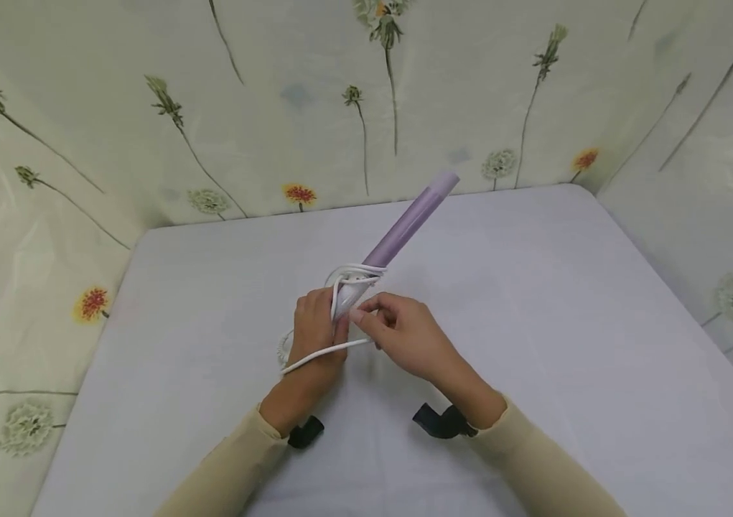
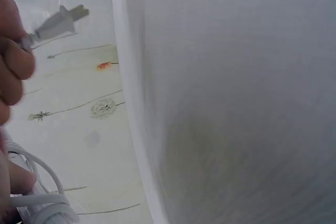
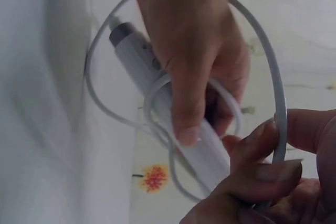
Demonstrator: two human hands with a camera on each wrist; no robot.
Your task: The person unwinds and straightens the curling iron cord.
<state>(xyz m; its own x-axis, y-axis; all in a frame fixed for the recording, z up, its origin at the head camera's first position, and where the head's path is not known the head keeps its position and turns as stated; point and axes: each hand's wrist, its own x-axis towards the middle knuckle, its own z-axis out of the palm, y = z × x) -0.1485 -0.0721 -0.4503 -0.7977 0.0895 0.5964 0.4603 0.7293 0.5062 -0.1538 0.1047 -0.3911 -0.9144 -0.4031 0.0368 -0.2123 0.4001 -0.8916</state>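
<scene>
A curling iron with a purple barrel (image 1: 408,226) points up and away to the right. My left hand (image 1: 317,323) grips its white handle (image 3: 139,64), fingers wrapped round it. The white cord (image 1: 324,351) is looped several times about the upper handle, just below the barrel, and one length crosses the back of the left hand. My right hand (image 1: 408,334) pinches the cord between thumb and fingers, close beside the handle. In the left wrist view, a plug (image 2: 56,23) with bare prongs sticks out from the right hand's fingers.
Beneath the hands is a table under a white cloth (image 1: 534,287). Flower-printed sheeting (image 1: 314,108) stands along its back and sides. Black wrist mounts (image 1: 441,422) show at both wrists, below the light sleeves.
</scene>
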